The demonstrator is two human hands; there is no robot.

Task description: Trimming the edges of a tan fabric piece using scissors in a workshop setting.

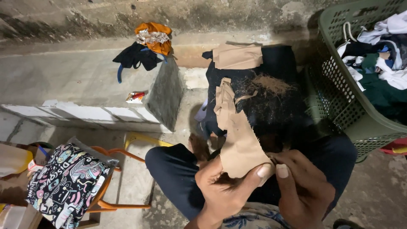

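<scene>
Together the left hand (227, 191) and right hand (303, 191) pinched a torn tan fabric strip (239, 142) over the black garment (271, 93), thumbs pressed together.

Rough concrete floor (381, 195), stained wall (85, 17), raised tiled ledge (63, 80), dim light.

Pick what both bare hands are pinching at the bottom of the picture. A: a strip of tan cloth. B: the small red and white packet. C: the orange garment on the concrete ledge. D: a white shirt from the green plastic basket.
A: the left hand and right hand pinch the lower end of the strip of tan cloth between thumbs and fingers.
</scene>
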